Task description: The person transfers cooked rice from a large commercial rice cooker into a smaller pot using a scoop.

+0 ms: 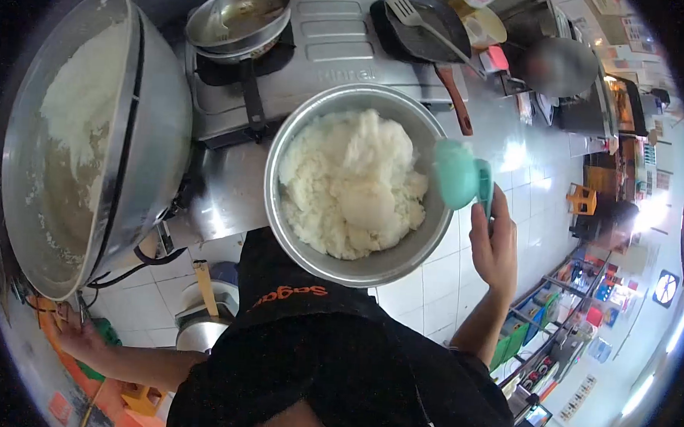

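Note:
In my right hand [495, 247] is the handle of a teal plastic scoop [456, 175], held over the right rim of a round metal pot [381, 272]. Cooked white rice [351, 187] is heaped inside that pot, with a smooth rounded hollow or mound near its middle. Far down on the left, my left hand [77, 333] has its fingers spread beside the lower rim of a large metal pot [157, 121]. Whether those fingers touch the rim is hard to make out. White rice [84, 88] also lies in this larger pot, stuck along its wall.
Behind the rice pot stands a gas stove [338, 30], bearing a small pan [248, 11] and a dark frying pan [430, 23] with a slotted turner [412, 14]. A wooden-handled utensil [206, 288] stands in a container below left. Crates and shelves [540, 314] line the right.

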`<state>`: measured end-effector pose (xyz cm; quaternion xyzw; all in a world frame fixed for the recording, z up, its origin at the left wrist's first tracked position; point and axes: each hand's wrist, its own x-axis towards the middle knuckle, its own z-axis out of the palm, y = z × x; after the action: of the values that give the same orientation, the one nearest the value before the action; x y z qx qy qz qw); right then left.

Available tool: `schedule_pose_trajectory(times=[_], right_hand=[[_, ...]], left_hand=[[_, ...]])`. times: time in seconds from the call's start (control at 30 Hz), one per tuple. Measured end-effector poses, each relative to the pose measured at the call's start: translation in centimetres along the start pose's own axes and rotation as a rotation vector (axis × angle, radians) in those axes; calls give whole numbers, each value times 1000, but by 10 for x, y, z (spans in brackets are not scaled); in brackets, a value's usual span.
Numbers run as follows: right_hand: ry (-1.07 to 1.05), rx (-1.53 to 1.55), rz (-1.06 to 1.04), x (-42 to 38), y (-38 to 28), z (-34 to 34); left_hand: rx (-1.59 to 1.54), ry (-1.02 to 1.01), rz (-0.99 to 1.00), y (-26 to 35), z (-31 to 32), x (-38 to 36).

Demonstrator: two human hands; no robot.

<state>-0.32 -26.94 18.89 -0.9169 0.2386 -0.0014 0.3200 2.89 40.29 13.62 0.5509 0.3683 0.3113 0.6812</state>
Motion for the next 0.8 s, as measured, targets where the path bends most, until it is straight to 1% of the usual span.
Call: schedule_pose_trajectory(times=[0.03,0.07,0.1,0.13,0.2,0.27,0.3,0.37,0.4,0.47,0.5,0.53,0.57,0.6,0.63,0.67,0.73,0.77,0.8], right_hand=[[-98,-61,31,-4,-4,-2],[-109,-56,32,-8,3,7],[-247,-254,-37,-13,16,21],[-381,-453,-115,-14,27,38],[-383,-437,51,-15,19,99],[-426,-424,-289,-5,30,139],[-428,-422,-276,2,17,146],[-537,-436,-369,10,-18,142],[-531,-433,-366,9,-24,128],[-415,-284,-494,12,-21,90],[-317,-197,-466,18,-13,75],[-226,-108,-435,23,-6,63],[-190,-157,-311,32,-8,54],[-149,-207,-174,44,-10,51],[-76,-243,-156,58,1,68],[-81,-245,-149,55,11,86],[-110,-500,-90,43,26,117],[-196,-460,-103,30,32,112],[-186,-458,-120,16,27,104]], left_hand=[[-46,4,-17,5,3,-7],[-92,14,-31,10,2,-12],[-86,23,-22,12,-5,-12],[-296,-424,-202,13,-17,-8],[-487,-875,-378,9,-28,-11],[-440,-297,-87,-4,-22,-17],[-433,-304,-94,-7,-10,-24],[-294,-38,25,-8,22,-46],[-296,-45,26,-4,39,-61],[-311,86,27,6,58,-89],[-316,106,34,3,44,-82],[-319,4,29,-2,21,-66],[-313,-103,22,-3,5,-61],[-301,-98,22,-4,4,-64],[-282,-44,50,-9,11,-67],[-263,11,74,-13,17,-70],[-273,34,60,-8,27,-79],[-320,61,61,-8,32,-82],[-336,68,70,-6,35,-85]])
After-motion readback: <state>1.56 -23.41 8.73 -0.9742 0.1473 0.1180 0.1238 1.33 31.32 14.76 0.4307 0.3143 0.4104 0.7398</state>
